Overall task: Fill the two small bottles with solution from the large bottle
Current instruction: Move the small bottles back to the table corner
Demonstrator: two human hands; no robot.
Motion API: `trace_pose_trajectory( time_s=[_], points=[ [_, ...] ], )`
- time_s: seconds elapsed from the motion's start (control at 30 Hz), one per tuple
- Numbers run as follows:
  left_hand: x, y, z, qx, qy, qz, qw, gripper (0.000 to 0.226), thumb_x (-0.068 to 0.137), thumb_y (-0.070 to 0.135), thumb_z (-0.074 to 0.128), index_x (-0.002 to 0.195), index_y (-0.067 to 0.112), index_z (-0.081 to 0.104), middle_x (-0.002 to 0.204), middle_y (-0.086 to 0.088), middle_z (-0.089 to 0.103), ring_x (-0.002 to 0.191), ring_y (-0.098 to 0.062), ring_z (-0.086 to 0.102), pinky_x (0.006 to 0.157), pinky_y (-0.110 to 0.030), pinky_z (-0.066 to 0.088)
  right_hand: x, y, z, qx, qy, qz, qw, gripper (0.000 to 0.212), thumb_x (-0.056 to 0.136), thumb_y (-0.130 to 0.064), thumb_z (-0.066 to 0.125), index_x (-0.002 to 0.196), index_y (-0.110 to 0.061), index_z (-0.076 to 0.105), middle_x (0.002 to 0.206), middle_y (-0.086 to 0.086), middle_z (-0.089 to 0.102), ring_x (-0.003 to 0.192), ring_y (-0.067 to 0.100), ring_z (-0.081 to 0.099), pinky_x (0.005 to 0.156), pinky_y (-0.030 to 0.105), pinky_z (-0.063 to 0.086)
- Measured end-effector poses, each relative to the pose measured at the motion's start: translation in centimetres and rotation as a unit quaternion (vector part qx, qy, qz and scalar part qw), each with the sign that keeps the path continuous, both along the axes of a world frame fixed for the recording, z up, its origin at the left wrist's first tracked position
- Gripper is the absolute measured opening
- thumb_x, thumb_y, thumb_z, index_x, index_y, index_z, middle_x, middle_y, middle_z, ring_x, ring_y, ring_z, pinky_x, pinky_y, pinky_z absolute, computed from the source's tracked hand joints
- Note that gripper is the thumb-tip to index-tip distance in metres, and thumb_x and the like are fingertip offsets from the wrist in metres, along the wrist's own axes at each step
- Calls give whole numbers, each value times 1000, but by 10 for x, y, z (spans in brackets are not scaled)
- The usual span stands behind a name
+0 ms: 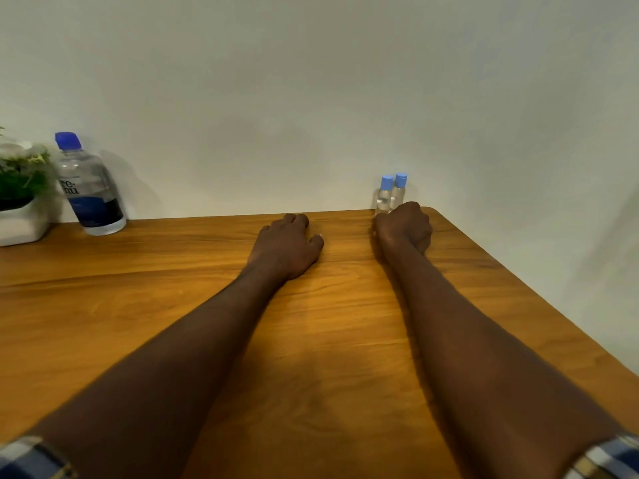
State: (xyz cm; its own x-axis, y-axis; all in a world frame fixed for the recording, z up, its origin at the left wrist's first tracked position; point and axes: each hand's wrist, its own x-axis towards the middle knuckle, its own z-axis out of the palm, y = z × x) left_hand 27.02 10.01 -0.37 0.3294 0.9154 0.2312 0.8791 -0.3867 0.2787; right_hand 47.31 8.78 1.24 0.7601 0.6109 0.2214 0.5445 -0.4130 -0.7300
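- Left hand (288, 245) flat on the wooden table (138, 305), fingers curled loosely, holding nothing.
- Right hand (404, 228) clenched in a fist at the far right of the table, also empty.
- Two small bottles (390, 195), blue caps on, upright side by side against the wall, just beyond the right fist.
- Large bottle (88, 188), blue cap on, far left by the wall, well apart from both hands.
- Potted plant (20, 195) just left of the large bottle.
- Checked sleeves (31, 458) at the near edges.
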Motion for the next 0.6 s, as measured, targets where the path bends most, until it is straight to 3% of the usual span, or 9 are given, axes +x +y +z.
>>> trace_pose_trajectory(
  time_s=[0.23, 0.6],
  points=[
    [1, -1, 1, 1, -2, 1, 1000, 58, 105, 54, 42, 148, 16, 48, 152, -10, 52, 136, -32, 51, 114, -48, 41, 3, 4, -3, 15, 0, -1, 1000, 43, 92, -38, 77, 123, -11, 64, 121, 11, 71, 109, 30, 69, 73, 33, 46],
    [1, -3, 2, 2, -7, 3, 1000, 57, 104, 53, 43, 147, 16, 50, 150, -11, 54, 135, -32, 52, 113, -48, 43, 6, 12, -6, 18, -2, -2, 1000, 33, 95, -35, 73, 120, -13, 70, 111, 7, 76, 102, 26, 72, 75, 33, 53]
  ],
)
